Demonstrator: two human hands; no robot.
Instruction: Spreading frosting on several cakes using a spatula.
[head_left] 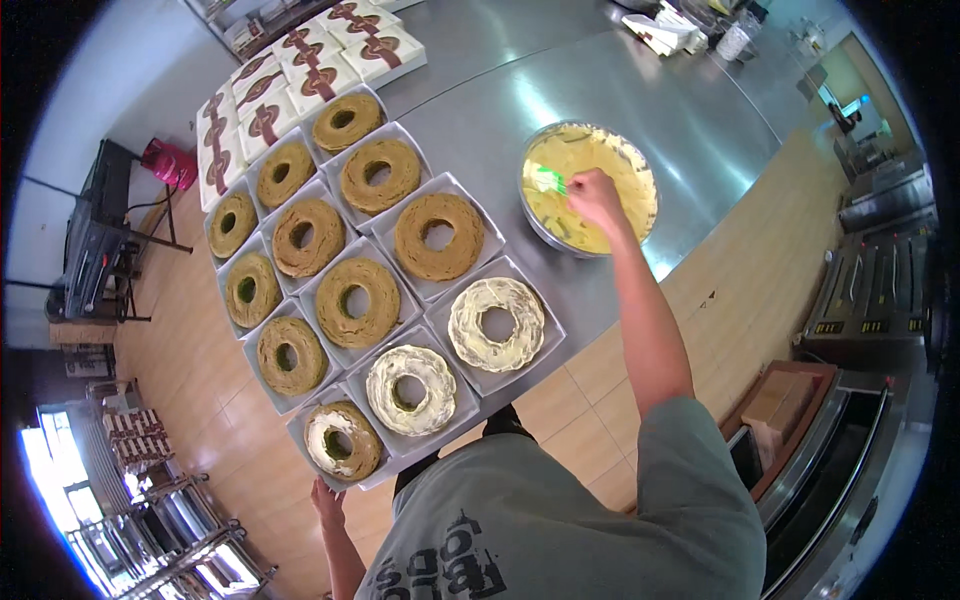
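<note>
My right hand (592, 195) is closed on a green spatula (548, 178) inside a metal bowl (636, 200) of pale yellow cream. My left hand (330, 498) grips the edge of the front-left white box (368, 483), its fingertips partly hidden. That box holds a ring cake (342, 442) partly coated in cream. To its right are two cream-covered rings (434, 395) in their boxes. Behind them are several boxed brown ring cakes (439, 268), all left of the bowl on the steel table.
Stacked printed white boxes (380, 70) lie at the back left, utensils (665, 30) at the back right. A pink gas cylinder (170, 163) and metal stand are left of the table. Ovens (870, 285) line the right wall; a rack (160, 530) is at lower left.
</note>
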